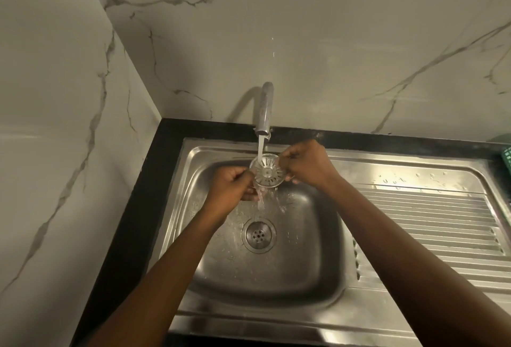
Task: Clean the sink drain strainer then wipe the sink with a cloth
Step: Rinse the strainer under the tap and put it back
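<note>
While water runs from the faucet (265,109), I pinch the strainer (267,171) by its rim with 2 hands, left hand (231,190) and right hand (305,162), fingers curled on it, above the sink (304,250) drain (258,235).

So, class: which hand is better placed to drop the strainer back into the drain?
Probably left: both hands pinch the strainer, but the left hand sits nearer the open drain; the right hand is up by the tap.
</note>
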A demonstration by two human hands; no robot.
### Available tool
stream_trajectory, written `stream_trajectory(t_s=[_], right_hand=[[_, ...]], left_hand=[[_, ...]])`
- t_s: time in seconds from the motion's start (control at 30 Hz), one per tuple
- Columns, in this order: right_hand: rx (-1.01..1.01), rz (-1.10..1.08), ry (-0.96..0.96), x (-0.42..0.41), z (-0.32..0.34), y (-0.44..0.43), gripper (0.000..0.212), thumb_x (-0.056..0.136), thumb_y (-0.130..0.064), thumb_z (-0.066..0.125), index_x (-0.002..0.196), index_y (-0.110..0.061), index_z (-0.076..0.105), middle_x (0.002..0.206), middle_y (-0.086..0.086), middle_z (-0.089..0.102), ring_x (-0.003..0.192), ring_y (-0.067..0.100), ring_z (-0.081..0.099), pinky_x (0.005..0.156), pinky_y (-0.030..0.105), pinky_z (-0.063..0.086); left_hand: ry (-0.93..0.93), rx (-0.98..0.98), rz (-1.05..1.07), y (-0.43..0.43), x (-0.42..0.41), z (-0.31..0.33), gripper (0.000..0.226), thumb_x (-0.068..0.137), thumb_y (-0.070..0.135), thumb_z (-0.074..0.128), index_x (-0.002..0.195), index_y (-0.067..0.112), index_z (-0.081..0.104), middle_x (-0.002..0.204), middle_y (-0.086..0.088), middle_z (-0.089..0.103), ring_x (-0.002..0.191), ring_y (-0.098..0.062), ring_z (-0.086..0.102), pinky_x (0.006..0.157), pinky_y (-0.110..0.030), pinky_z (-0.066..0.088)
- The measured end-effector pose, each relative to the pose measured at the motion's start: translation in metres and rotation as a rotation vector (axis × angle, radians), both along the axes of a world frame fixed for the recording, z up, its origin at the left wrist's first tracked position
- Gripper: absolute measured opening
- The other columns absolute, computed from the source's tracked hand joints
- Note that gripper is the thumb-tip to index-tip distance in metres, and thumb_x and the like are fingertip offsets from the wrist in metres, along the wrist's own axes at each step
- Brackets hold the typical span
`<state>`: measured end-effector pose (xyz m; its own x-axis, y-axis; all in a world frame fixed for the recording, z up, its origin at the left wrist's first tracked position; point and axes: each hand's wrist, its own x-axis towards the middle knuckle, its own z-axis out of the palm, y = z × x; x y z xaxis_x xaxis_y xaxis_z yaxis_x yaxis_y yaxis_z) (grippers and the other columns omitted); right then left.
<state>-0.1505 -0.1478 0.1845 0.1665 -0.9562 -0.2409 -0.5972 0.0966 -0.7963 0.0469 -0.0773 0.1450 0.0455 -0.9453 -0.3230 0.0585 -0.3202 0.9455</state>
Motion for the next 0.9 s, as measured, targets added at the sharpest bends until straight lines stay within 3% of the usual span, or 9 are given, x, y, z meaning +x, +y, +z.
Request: stream_trajectory(t_s=[0.17,0.23,0.3,0.4,0.5,0.6,0.67,0.8,0.9], right_hand=[[0.155,-0.101,-0.245,0.013,-0.021,0.009,0.002,0.089,-0.002,0.079,0.091,-0.004,0.079,0.08,0.017,0.079,0.07,0.031,0.077,0.067,0.04,0.066],[0.144,-0.123,-0.278,0.02,-0.025,0.009,0.004,0.088,-0.001,0.08,0.088,-0.004,0.079,0.08,0.017,0.079,0.07,0.031,0.076,0.068,0.042,0.067],[0.097,-0.131,-0.311,0.025,-0.027,0.008,0.011,0.087,0.0,0.079,0.085,-0.011,0.08,0.079,0.007,0.08,0.07,0.023,0.077,0.068,0.035,0.067],[-0.063,-0.118,-0.281,0.03,-0.029,0.006,0.025,0.086,0.0,0.077,0.084,-0.025,0.081,0.083,-0.008,0.081,0.077,0.01,0.078,0.073,0.023,0.064],[-0.146,-0.106,-0.293,0.03,-0.03,0.007,0.028,0.085,-0.001,0.078,0.085,-0.028,0.08,0.086,-0.015,0.08,0.081,0.002,0.077,0.074,0.012,0.058],[-0.15,-0.085,-0.38,0.027,-0.032,0.01,0.028,0.086,0.001,0.077,0.088,-0.027,0.08,0.091,-0.011,0.082,0.086,0.005,0.078,0.077,0.013,0.057],[-0.092,-0.071,-0.478,0.024,-0.033,0.009,0.026,0.088,0.004,0.074,0.092,-0.021,0.08,0.097,-0.004,0.082,0.092,0.012,0.079,0.079,0.019,0.06],[0.061,-0.058,-0.624,0.016,-0.036,0.006,0.03,0.092,0.012,0.064,0.104,-0.012,0.079,0.107,0.006,0.081,0.101,0.024,0.078,0.085,0.035,0.064],[0.2,-0.078,-0.707,0.011,-0.039,0.006,0.035,0.094,0.015,0.054,0.119,-0.002,0.072,0.113,0.015,0.078,0.101,0.029,0.076,0.086,0.041,0.064]], left_hand=[[-0.141,-0.222,0.03,0.005,0.01,-0.001,0.014,0.1,0.014,0.069,0.105,0.013,0.082,0.093,-0.005,0.085,0.086,-0.022,0.083,0.073,-0.028,0.066],[-0.219,-0.278,0.017,0.011,0.012,-0.004,0.017,0.098,0.014,0.073,0.112,0.019,0.081,0.1,0.009,0.084,0.094,-0.01,0.081,0.081,-0.018,0.062],[-0.226,-0.269,0.032,0.017,0.013,-0.008,0.025,0.096,0.018,0.076,0.121,0.02,0.079,0.107,0.016,0.082,0.101,-0.003,0.078,0.085,-0.013,0.058],[-0.014,-0.147,0.126,0.024,0.011,-0.016,0.03,0.097,0.029,0.074,0.125,0.02,0.076,0.114,0.003,0.082,0.107,-0.011,0.078,0.092,-0.023,0.061],[0.277,0.079,0.18,0.021,0.005,-0.02,0.039,0.103,0.038,0.064,0.128,0.009,0.07,0.121,-0.013,0.079,0.11,-0.027,0.078,0.094,-0.036,0.064],[0.493,0.192,0.129,0.013,0.0,-0.023,0.037,0.106,0.023,0.059,0.126,-0.007,0.067,0.119,-0.029,0.076,0.112,-0.039,0.076,0.094,-0.039,0.065],[0.612,0.211,0.123,0.009,0.0,-0.024,0.028,0.101,0.01,0.064,0.121,-0.008,0.07,0.116,-0.028,0.076,0.106,-0.036,0.078,0.087,-0.035,0.067],[0.613,0.171,0.164,0.002,0.002,-0.025,0.017,0.084,0.004,0.077,0.099,0.012,0.084,0.107,-0.014,0.082,0.093,-0.021,0.082,0.075,-0.027,0.067],[0.541,0.125,0.2,-0.003,0.007,-0.027,0.027,0.088,0.001,0.076,0.114,0.01,0.078,0.113,-0.013,0.081,0.095,-0.02,0.08,0.076,-0.028,0.067]])
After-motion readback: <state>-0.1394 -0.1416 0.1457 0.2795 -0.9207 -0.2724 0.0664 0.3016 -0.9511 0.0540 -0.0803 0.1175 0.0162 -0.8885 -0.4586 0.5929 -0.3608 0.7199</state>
